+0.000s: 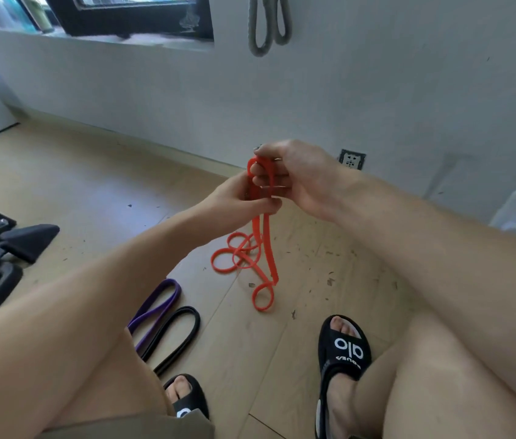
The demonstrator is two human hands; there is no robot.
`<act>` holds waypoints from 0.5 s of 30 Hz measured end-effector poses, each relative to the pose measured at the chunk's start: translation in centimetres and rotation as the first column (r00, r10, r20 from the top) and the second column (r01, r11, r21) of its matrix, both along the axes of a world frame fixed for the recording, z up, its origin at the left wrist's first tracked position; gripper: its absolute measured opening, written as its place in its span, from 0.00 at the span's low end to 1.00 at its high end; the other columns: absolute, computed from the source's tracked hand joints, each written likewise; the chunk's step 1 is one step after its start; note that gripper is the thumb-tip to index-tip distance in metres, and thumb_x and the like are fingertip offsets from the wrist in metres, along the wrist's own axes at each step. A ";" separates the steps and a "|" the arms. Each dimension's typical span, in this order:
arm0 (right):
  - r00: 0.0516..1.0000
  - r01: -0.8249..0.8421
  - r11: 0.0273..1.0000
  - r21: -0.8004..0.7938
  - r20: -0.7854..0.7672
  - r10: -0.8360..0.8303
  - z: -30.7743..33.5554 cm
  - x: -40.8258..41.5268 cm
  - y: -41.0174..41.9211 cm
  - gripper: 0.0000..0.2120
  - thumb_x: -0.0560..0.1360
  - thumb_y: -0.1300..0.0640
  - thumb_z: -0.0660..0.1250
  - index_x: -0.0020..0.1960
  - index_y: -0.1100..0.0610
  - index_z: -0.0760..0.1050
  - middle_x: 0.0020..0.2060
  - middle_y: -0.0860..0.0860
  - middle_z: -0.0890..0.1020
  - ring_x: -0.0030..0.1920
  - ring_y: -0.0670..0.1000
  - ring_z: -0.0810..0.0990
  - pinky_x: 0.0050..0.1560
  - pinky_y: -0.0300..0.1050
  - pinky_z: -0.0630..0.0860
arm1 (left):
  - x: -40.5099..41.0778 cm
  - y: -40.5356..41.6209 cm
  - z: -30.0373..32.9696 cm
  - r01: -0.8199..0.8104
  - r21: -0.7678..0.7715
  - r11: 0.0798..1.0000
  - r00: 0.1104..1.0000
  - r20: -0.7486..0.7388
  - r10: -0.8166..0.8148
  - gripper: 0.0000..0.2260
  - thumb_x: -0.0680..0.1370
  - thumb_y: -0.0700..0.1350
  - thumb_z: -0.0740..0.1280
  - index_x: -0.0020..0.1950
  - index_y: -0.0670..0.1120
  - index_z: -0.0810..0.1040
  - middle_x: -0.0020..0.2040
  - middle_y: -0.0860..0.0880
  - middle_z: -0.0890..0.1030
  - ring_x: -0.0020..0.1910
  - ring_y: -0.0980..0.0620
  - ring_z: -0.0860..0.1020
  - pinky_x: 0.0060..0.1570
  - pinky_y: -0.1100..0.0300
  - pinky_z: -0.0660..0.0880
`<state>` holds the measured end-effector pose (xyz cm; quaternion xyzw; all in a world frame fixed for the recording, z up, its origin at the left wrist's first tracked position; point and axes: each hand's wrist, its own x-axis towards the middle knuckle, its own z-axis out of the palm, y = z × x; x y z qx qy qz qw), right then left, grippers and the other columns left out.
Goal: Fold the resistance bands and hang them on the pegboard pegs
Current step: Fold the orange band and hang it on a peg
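Had the orange band (pixel 263 248) gathered up off the floor (pixel 92 191). Right hand (pixel 294 175) held the top bends, fingers curled round them so the folds stacked in one bundle. Left hand (pixel 234 201) pinched the strands just below, probably to keep them parallel and feed the next fold in. Neither hand was slack.

The rest of the band hung down from the grip; its tail lay in loose loops on the floor, near my right foot (pixel 342 350). My read: folding was only partly done, too much length was loose to hang it yet.

Purple band (pixel 155 308) and black band (pixel 174 334) lay side by side on the floor, nearly touching, near my left knee. Both not yet handled, by the look of it. Grey band (pixel 269 23) was already hanging doubled on the wall (pixel 408 74) above.

Couldn't make out:
- pegboard and peg, cut off by the top edge
- fold count inside the right hand, fingers covered it
- whether the floor loops were tangled or just overlapping
- lower ends of the purple and black bands, behind my left arm
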<state>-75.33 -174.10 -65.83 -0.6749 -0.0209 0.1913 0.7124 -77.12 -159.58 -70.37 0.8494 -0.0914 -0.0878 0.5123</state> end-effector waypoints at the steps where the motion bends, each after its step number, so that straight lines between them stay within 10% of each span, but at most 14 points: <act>1: 1.000 0.009 1.000 -0.016 0.006 -0.009 -0.1 0.2 -0.1 0.06 0.80 0.57 0.66 0.45 0.56 0.77 0.36 0.52 0.82 0.39 0.51 0.80 0.46 0.46 0.78 | 0.1 0.1 0.1 -0.004 0.010 1.000 1.000 0.003 0.004 0.13 0.73 0.44 0.71 0.57 0.47 0.80 0.50 0.44 0.85 0.52 0.47 0.84 0.63 0.41 0.78; 15: 0.987 0.149 0.957 -0.248 -0.018 -0.158 -1.4 2.3 -0.4 0.07 0.80 0.60 0.63 0.56 0.57 0.77 0.33 0.52 0.77 0.38 0.52 0.79 0.52 0.56 0.83 | 2.7 -0.1 -1.0 0.046 0.154 0.987 0.999 -0.021 -0.044 0.13 0.76 0.47 0.73 0.58 0.44 0.79 0.44 0.45 0.77 0.43 0.48 0.76 0.52 0.47 0.77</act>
